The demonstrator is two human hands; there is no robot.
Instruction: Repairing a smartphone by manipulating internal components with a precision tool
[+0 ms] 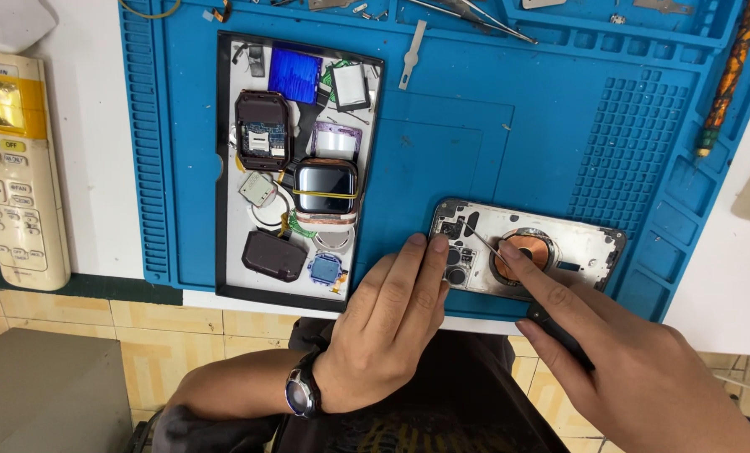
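An opened phone back housing (559, 239) with a copper coil and camera modules lies on the blue work mat (442, 159) near its front edge. My left hand (388, 323), with a wristwatch on the wrist, rests its fingertips on the housing's left end, fingers together and flat. My right hand (618, 361) grips a thin screwdriver (486, 241) with a black handle. Its metal tip touches the housing's inside near the camera modules, left of the coil.
A black-rimmed tray (224, 168) on the mat's left holds several smartwatch parts and small boards. Tweezers (476, 17) and a pry tool (411, 54) lie at the mat's far edge. A white remote control (14, 168) lies on the left. A patterned pen-like tool (727, 75) sits at the right.
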